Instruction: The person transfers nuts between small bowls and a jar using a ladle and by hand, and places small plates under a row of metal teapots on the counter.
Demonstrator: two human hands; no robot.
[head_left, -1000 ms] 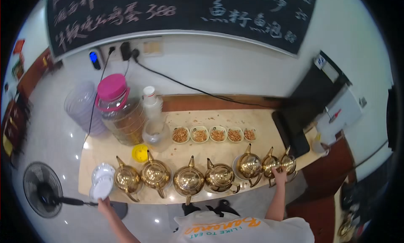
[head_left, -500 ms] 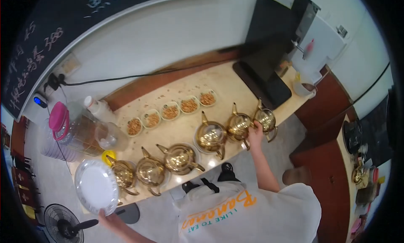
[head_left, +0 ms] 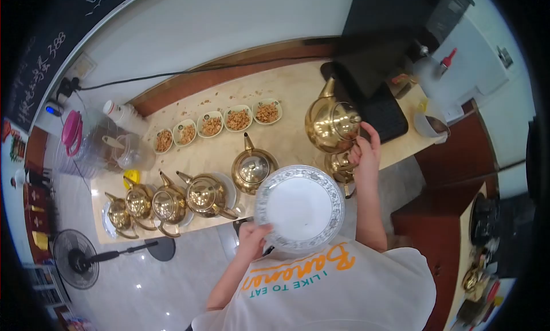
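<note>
In the head view, the right hand point(head_left: 366, 145) has its fingers closed around the handle of a gold teapot point(head_left: 329, 125), which is lifted above the right part of the table point(head_left: 303, 96), over another teapot point(head_left: 342, 166). The left hand point(head_left: 253, 239) has its fingers clamped on the near-left rim of a white plate point(head_left: 301, 208), held in front of the shirt; whether more plates lie beneath cannot be told. The teapot looks like polished metal: stiff, likely fairly heavy if filled, slick on its round belly, so the handle seems the surest hold, kept level lest it spill; its contents are hidden. The plate looks rigid, smooth and probably breakable; its broad patterned rim offers the grip, though a one-sided pinch could let it tip.
</note>
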